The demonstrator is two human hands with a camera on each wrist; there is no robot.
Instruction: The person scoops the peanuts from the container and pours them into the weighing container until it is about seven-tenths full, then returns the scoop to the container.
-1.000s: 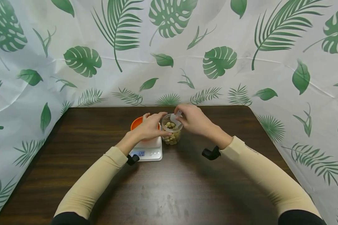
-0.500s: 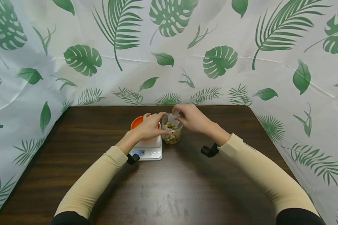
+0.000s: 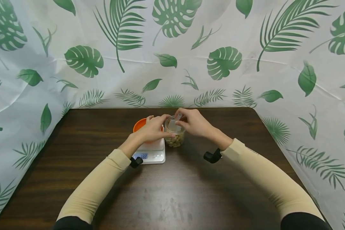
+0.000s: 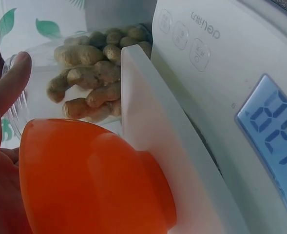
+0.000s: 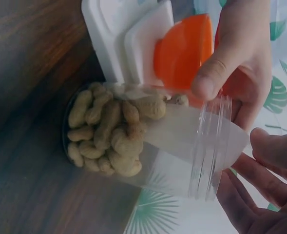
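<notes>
A clear jar (image 3: pixel 175 141) of unshelled peanuts (image 5: pixel 111 129) stands on the table, right of a white kitchen scale (image 3: pixel 153 157). My left hand (image 3: pixel 153 130) reaches over the scale and holds the jar near its rim, thumb on the near side. My right hand (image 3: pixel 197 123) pinches a translucent white scoop (image 5: pixel 177 131) by its handle end. The scoop's blade is down inside the jar, its lower end among the top peanuts. On the scale's platform sits an orange bowl (image 4: pixel 94 180), partly hidden by my left hand in the head view.
The scale's lit display (image 3: pixel 141 156) seems to read 13.2. A dark wooden table (image 3: pixel 172 195) lies under everything, with a leaf-patterned cloth (image 3: pixel 172 76) hanging behind it. Black wrist cameras (image 3: pixel 212 156) sit below both wrists.
My right hand has shifted slightly left and the scoop has gone deeper into the jar. The left hand stays in place. The scale's reading has gone from 12.0 to about 13.2.
</notes>
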